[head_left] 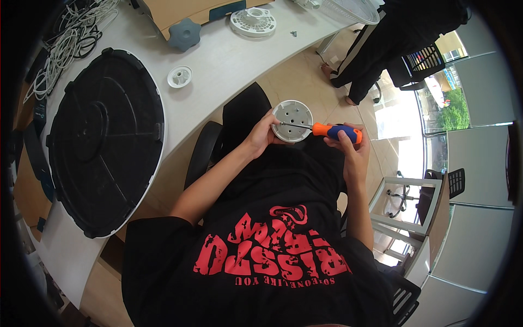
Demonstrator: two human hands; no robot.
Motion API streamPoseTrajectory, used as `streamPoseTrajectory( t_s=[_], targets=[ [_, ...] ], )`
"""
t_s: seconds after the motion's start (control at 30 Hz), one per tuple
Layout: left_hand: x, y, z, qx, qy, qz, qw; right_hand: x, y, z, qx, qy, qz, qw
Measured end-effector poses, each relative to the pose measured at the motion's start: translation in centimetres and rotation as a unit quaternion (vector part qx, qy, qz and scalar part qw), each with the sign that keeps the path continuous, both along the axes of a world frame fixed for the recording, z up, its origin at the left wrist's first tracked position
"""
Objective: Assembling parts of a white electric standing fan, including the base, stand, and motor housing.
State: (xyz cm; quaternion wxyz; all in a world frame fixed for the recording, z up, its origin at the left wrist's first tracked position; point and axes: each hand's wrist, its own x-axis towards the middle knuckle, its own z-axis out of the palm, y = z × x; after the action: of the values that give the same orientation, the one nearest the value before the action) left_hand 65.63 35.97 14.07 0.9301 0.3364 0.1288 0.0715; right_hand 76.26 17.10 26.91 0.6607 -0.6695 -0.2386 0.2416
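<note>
My left hand grips the left rim of a round white plastic part with several holes in its inner face, held up above my lap. In my right hand is a screwdriver with an orange and blue handle. Its shaft points left across the white part, and the tip lies near the part's left edge, close to my left fingers. Whether a screw sits under the tip is too small to tell.
On the white table at left lie a large black round base, a small white round cap, a grey knob, a white slotted disc, small screws and tangled cables. A person stands at the back right.
</note>
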Motion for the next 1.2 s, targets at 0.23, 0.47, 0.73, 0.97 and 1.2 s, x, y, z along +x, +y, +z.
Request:
streamPoseTrajectory(
  t_s=[0.23,0.47,0.73,0.97,1.2],
  targets=[
    [-0.03,-0.05,-0.34,0.003,-0.002,0.004,1.0,0.05,-0.06,-0.16,0.001,0.004,0.0,1.0],
    [0.03,-0.07,-0.27,0.0,-0.002,-0.003,1.0,-0.01,-0.02,-0.05,-0.001,0.002,0.001,1.0],
    [0.03,-0.04,-0.18,0.001,0.001,0.001,1.0,0.08,0.11,-0.12,-0.001,0.0,0.001,1.0],
    [-0.16,-0.13,0.37,0.002,-0.004,-0.002,1.0,-0.14,0.51,-0.19,-0.001,-0.003,0.004,1.0],
    [-0.17,-0.12,0.28,0.003,-0.005,-0.003,1.0,-0.12,0.38,-0.32,-0.004,-0.007,0.001,1.0]
  ],
)
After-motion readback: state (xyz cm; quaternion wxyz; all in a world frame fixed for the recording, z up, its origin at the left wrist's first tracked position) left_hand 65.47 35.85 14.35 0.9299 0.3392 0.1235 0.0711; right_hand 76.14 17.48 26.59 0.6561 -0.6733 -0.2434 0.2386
